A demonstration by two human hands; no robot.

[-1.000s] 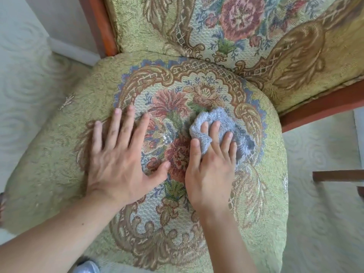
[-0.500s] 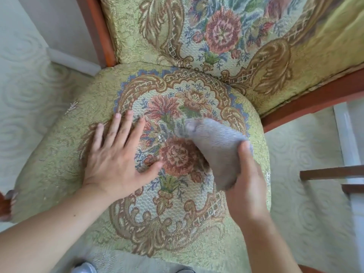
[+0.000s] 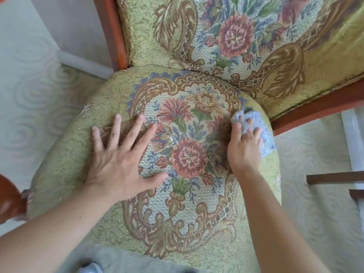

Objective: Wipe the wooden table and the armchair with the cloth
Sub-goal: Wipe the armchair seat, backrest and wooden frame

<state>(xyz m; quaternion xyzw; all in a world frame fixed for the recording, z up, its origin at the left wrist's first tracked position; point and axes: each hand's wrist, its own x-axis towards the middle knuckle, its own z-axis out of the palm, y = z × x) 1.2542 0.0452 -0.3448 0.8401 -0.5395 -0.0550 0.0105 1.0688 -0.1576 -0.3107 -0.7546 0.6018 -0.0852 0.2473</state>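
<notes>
The armchair fills the view: a green floral seat cushion [image 3: 177, 223] and a matching backrest [image 3: 236, 36] in a reddish wooden frame [image 3: 110, 32]. My left hand [image 3: 122, 162] lies flat on the seat's left half, fingers spread, holding nothing. My right hand [image 3: 243, 148] presses a crumpled blue-grey cloth [image 3: 265, 142] onto the seat's right side, close to the back corner. The cloth shows past my fingertips and along the cushion's right edge. The wooden table's top is not in view.
Pale patterned carpet [image 3: 29, 115] lies on both sides of the chair. A white baseboard [image 3: 84, 64] runs behind at left. Dark wooden bars [image 3: 334, 177] stick in from the right edge. A rounded wooden piece [image 3: 9, 198] sits at the left edge.
My right hand lifted the cloth off the seat's middle, carried it rightward, and now presses it down near the right back corner. My left hand stayed flat on the seat.
</notes>
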